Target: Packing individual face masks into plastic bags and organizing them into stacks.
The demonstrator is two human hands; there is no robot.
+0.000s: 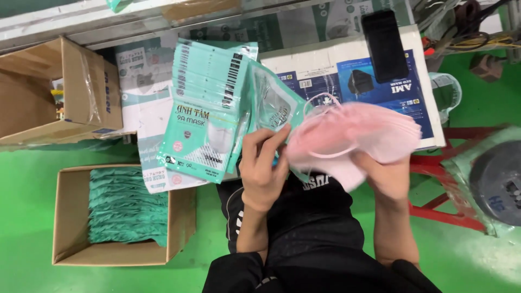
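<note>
My right hand (386, 174) grips a stack of pink face masks (355, 133) with white ear loops, held above my lap. My left hand (261, 165) holds a teal and clear plastic pouch (274, 106) by its lower edge, its fingers touching the left end of the pink stack. The masks' left end meets the pouch's open side. A pile of several empty teal pouches (209, 114) lies on the work surface just left of my left hand.
An open cardboard box (68, 217) filled with teal packs stands on the green floor at the left. Another cardboard box (49, 89) sits behind it. A black phone (384, 46) rests on a flat blue and white carton (380, 89). A red stool frame (445, 209) stands at the right.
</note>
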